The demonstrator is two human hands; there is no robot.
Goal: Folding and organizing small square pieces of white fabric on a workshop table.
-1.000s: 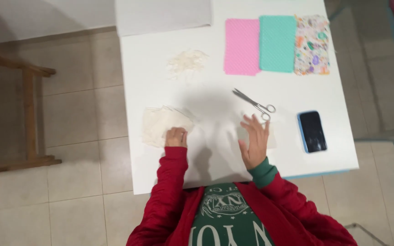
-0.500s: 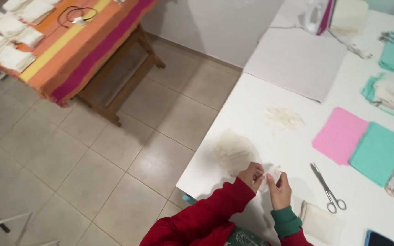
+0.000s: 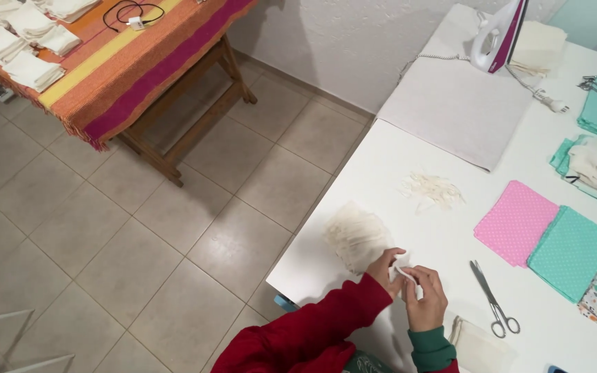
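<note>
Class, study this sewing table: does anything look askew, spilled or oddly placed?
Little stands out. A loose heap of pale scraps lies scattered mid-table, and the iron stands upright on the grey mat. Both hands pinch a small white piece.

Small white fabric piece (image 3: pixel 402 275) pinched between both hands, above table edge.

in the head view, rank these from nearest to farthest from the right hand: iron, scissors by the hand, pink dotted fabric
1. scissors, just right of the right hand
2. pink dotted fabric, further up the table, to the right
3. iron, upright at the far end
</note>
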